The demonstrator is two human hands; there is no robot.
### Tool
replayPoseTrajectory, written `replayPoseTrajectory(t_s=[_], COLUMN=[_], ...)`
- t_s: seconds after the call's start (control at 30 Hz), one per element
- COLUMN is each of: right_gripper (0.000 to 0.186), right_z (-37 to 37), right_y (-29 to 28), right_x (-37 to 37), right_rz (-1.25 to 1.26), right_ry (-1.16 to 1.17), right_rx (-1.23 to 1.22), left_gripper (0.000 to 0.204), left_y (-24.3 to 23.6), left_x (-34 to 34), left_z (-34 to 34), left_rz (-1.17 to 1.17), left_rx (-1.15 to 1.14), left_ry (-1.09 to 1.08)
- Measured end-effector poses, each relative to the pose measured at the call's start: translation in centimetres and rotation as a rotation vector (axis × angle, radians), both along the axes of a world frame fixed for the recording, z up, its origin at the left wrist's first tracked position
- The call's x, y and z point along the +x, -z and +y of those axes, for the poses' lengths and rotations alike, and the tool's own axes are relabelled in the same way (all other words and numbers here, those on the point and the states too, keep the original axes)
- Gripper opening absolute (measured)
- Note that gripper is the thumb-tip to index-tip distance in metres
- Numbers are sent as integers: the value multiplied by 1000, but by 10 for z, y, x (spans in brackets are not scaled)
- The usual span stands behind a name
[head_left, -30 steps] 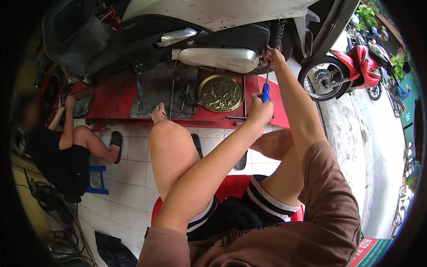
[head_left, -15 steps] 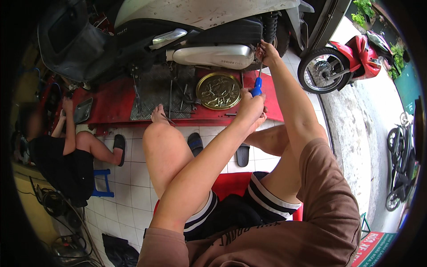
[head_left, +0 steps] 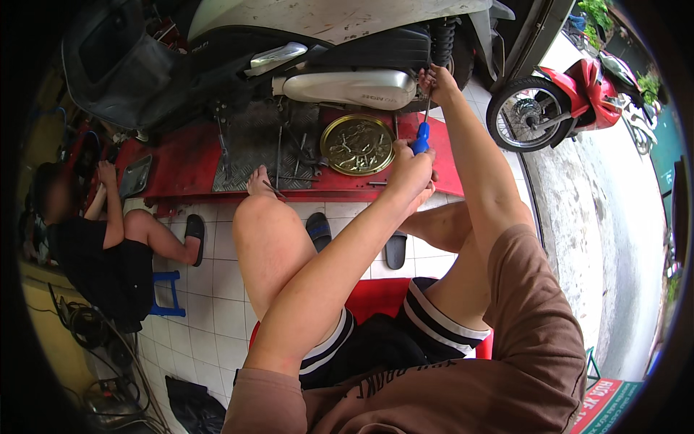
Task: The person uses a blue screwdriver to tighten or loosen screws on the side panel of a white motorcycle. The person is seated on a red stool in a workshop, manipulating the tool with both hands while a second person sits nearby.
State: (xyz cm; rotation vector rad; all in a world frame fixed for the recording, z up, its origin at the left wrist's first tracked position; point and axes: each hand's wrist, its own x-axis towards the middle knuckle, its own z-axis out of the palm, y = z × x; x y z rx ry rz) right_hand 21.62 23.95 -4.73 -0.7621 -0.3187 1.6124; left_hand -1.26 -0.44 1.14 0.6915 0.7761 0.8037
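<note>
One blue-handled tool (head_left: 421, 137), one golden tray (head_left: 357, 173)

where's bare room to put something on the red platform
The red platform is free between grey tray and tread plate; a smaller patch shows between blue-handled tool and right forearm. Crowded: the tread plate, strewn with tools, and the gold tray of metal parts.

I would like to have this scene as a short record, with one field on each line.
Left hand: gripping a blue-handled tool
Right hand: at the rear of the scooter, near the tool's shaft; exact contact unclear
Round tray: gold-coloured, holding small parts, on a red platform
Co-worker: seated, at left
Red motorcycle: at right
</note>
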Motion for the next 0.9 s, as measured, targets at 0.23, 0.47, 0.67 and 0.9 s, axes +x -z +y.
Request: replayPoseTrajectory(t_s=[0.23, 0.47, 0.67, 0.9], right_gripper=[7, 9, 14, 12], right_z=[1, 4, -3, -4], right_y=[-2, 2, -10, -13], right_x=[-15, -7, -18, -12], right_rz=[-189, -187, -272, -276], right_ry=[261, 249, 100, 162], right_rx=[27, 39, -15, -22], left_gripper=[28, 9, 11, 18], left_y=[-9, -14, -15, -19], left_x=[-4, -4, -8, -6], left_z=[-4, -7, -9, -10], left_rz=[87, 155, 172, 146], left_rx=[27, 89, 87, 58], left_ry=[-17, -74, -96, -103])
